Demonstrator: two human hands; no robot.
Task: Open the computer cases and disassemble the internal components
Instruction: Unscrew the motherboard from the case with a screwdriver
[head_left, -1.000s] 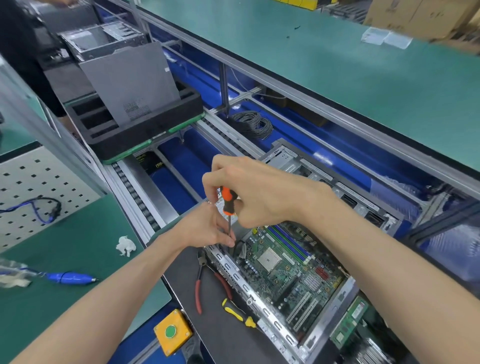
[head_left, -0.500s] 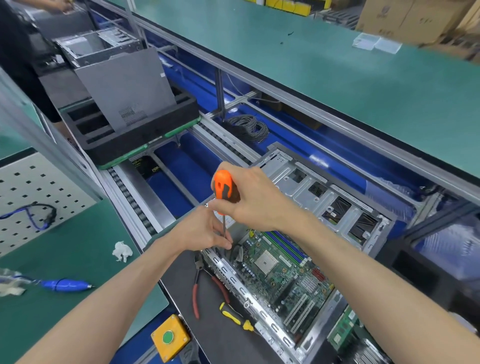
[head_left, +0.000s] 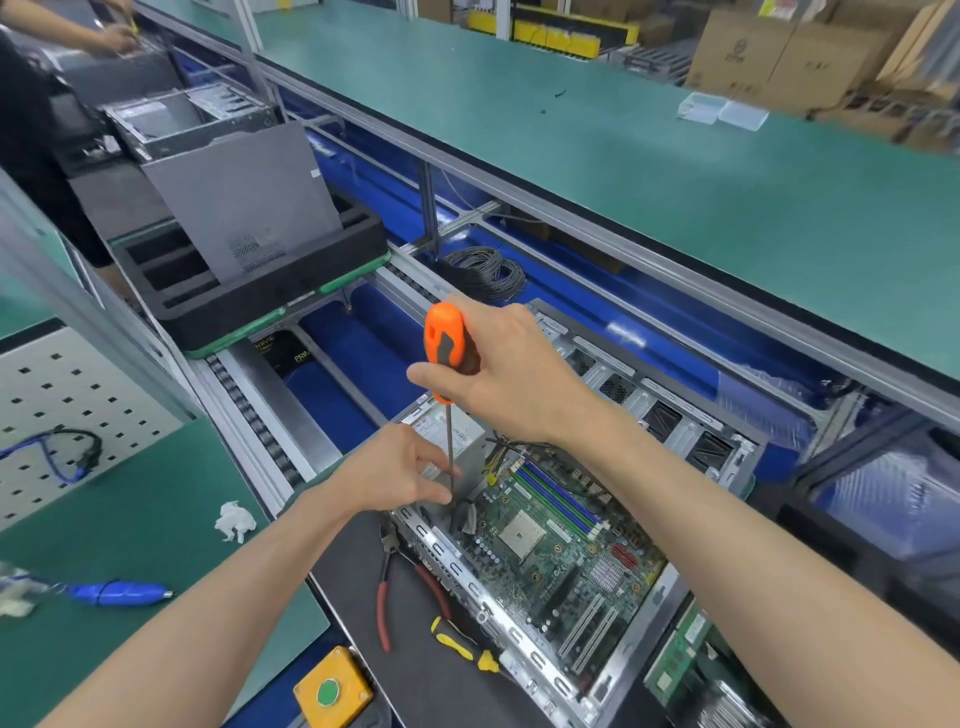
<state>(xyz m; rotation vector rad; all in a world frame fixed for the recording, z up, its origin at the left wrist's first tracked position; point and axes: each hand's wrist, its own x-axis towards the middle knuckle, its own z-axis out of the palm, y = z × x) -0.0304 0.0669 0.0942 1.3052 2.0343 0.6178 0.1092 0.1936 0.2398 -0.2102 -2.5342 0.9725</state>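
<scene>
An open computer case lies flat on the conveyor, its green motherboard exposed. My right hand grips the orange handle of a long screwdriver, held upright with its tip down at the case's near left corner. My left hand pinches the screwdriver's thin shaft low down, just above the motherboard's edge. A grey power supply sits behind the shaft, partly hidden by my hands.
Red-handled pliers and a yellow tool lie on the black mat beside the case. A black foam tray holding a grey case panel stands further up the conveyor. A yellow button box is near. Another person works far left.
My right hand has lifted up the handle, exposing more of the orange grip. The view has tilted up. My left hand stays on the shaft.
</scene>
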